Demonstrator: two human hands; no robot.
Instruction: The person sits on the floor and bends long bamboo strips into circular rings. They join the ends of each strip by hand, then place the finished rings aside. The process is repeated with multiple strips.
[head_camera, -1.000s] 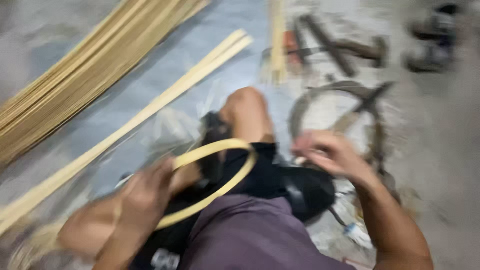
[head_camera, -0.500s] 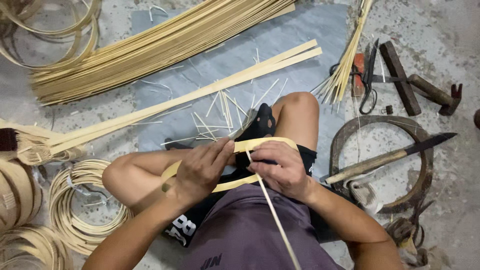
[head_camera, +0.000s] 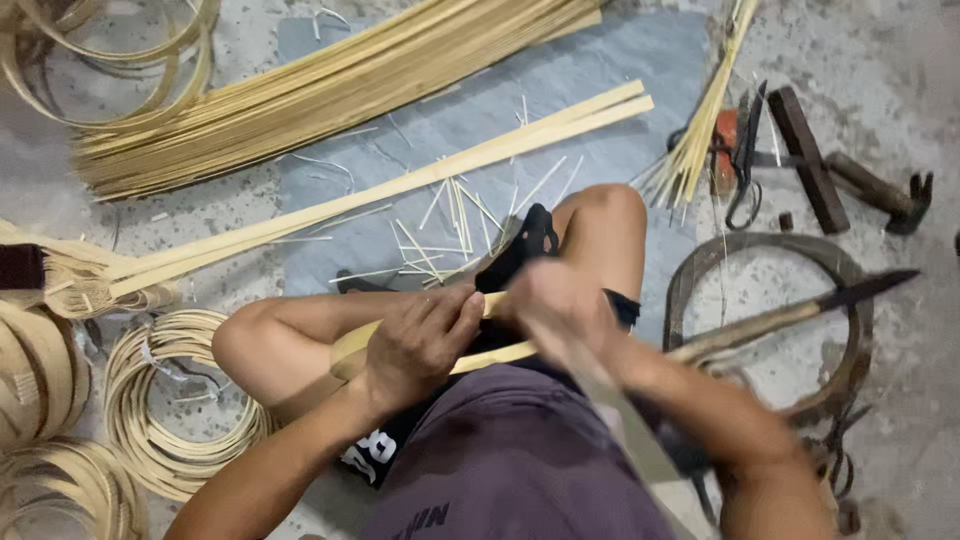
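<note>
grey mat (head_camera: 600, 80): above it, unworked strips (head_camera: 330, 90); below, left hand (head_camera: 425, 340) clasps half-bent bamboo hoop (head_camera: 495, 355), right hand (head_camera: 560, 305) blurred, grip unclear.

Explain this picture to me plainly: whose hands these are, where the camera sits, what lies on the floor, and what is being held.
There is no machine here. A camera worn on a seated person's head looks down at their own lap. The left hand grips a bent bamboo hoop across the knees. The right hand is blurred, also at the hoop; whether it grips it I cannot tell. On the floor lie a grey mat, long bamboo strips, coiled strips, a long knife, a hammer and scissors.
</note>
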